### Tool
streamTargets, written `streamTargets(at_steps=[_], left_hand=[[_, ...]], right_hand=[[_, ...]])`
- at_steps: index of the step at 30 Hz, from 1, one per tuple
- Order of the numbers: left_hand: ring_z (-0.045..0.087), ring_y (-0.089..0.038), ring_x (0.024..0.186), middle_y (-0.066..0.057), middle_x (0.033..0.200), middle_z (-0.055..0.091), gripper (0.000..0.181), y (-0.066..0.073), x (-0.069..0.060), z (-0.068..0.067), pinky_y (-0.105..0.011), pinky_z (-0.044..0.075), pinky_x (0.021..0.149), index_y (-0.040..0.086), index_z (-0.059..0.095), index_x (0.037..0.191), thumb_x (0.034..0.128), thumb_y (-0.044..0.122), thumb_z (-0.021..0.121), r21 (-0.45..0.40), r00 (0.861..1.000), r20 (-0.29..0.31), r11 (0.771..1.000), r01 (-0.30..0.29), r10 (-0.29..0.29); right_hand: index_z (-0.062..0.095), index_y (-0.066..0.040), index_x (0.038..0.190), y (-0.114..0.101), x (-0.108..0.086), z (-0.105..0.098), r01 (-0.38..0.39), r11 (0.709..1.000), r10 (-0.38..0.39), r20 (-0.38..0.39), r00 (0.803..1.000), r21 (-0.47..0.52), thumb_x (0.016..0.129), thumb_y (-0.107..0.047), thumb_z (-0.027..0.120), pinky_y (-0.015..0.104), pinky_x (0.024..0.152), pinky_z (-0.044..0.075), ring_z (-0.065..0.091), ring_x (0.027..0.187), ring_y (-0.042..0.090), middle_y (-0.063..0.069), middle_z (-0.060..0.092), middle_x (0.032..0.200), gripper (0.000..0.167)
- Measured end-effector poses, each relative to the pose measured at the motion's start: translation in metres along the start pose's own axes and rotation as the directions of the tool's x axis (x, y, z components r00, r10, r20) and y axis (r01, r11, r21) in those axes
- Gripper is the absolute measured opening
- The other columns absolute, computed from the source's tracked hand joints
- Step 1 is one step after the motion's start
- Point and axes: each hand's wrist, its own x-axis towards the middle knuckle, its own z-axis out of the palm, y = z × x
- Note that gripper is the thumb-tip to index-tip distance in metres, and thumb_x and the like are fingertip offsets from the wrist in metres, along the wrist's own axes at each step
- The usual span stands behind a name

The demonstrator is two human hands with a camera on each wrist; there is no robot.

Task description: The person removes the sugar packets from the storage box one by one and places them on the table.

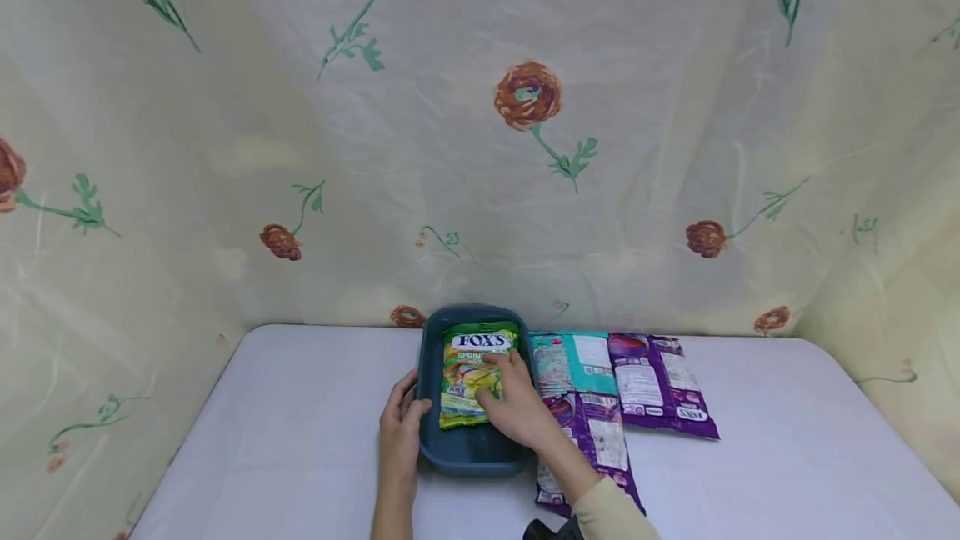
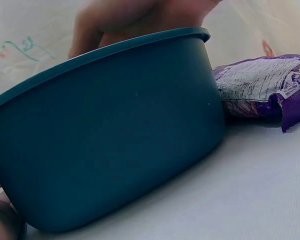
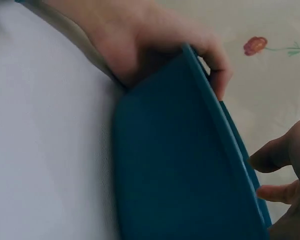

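Note:
A blue plastic tub (image 1: 480,467) stands on the white table. Inside it lies a green and yellow bag of Fox's candy (image 1: 459,369), face up. My left hand (image 1: 400,423) grips the tub's left side. In the right wrist view the left thumb hooks over the rim (image 3: 217,117), with the rest of that hand outside the wall. Over the tub's right edge reaches my right hand (image 1: 516,408), its thumb and fingers spread apart on the front of the bag. The tub's wall (image 2: 120,135) hides the bag in the left wrist view.
To the right of the tub lie a teal candy bag (image 1: 581,361) and two purple ones, one farther right (image 1: 660,386) and a purple bag (image 1: 600,444) nearer, partly under my right forearm. A flowered curtain (image 1: 450,148) hangs behind the table (image 1: 300,432).

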Motion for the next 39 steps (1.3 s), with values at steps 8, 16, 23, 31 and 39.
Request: streamTargets(at_steps=[8,16,23,31,39], left_hand=[[0.044,-0.024,0.133,-0.01,0.142,0.048,0.049,-0.001,-0.001,0.0,-0.046,0.032,0.109,0.016,0.05,0.136,0.0867,0.009,0.049,-0.005,1.0,0.0,1.0,-0.001,0.001],[0.044,-0.024,0.132,-0.01,0.142,0.048,0.048,0.0,0.0,-0.002,-0.045,0.033,0.108,0.016,0.05,0.136,0.0881,0.008,0.048,0.003,1.0,-0.013,1.0,0.001,0.0],[0.045,-0.026,0.132,-0.012,0.142,0.049,0.049,-0.001,0.0,-0.001,-0.046,0.032,0.108,0.016,0.05,0.135,0.0876,0.008,0.049,-0.011,1.0,0.0,1.0,-0.003,0.003],[0.046,-0.024,0.131,-0.011,0.14,0.05,0.048,0.0,-0.001,-0.001,-0.046,0.032,0.108,0.017,0.051,0.135,0.0874,0.009,0.049,-0.042,1.0,0.019,0.999,-0.005,0.006],[0.045,-0.027,0.131,-0.013,0.14,0.05,0.048,0.001,-0.002,-0.001,-0.048,0.031,0.109,0.014,0.05,0.135,0.0879,0.008,0.048,-0.025,1.0,0.01,1.0,-0.016,0.016]], right_hand=[[0.044,-0.005,0.135,-0.004,0.01,0.001,-0.036,0.999,0.036,0.026,0.999,0.012,0.09,-0.017,0.056,0.063,0.103,0.029,0.028,0.135,0.045,0.029,0.023,0.148,0.048],[0.051,-0.012,0.128,-0.009,0.011,-0.002,-0.154,0.961,0.167,-0.04,0.985,0.231,0.09,-0.016,0.057,0.059,0.103,0.032,0.034,0.131,0.044,0.021,0.022,0.146,0.038],[0.051,-0.006,0.126,-0.014,0.011,-0.013,-0.149,0.888,0.169,-0.007,0.986,0.434,0.092,-0.013,0.056,0.056,0.105,0.032,0.033,0.136,0.04,0.02,0.036,0.146,0.036],[0.05,-0.013,0.128,-0.014,0.013,-0.016,-0.118,0.919,0.104,0.057,0.993,0.376,0.093,-0.018,0.055,0.043,0.089,0.045,0.048,0.123,0.032,0.014,0.045,0.138,0.035],[0.048,-0.014,0.133,-0.005,0.018,-0.014,-0.088,0.939,0.074,0.056,0.996,0.332,0.095,-0.022,0.053,0.049,0.094,0.043,0.042,0.127,0.04,0.018,0.036,0.142,0.039]])
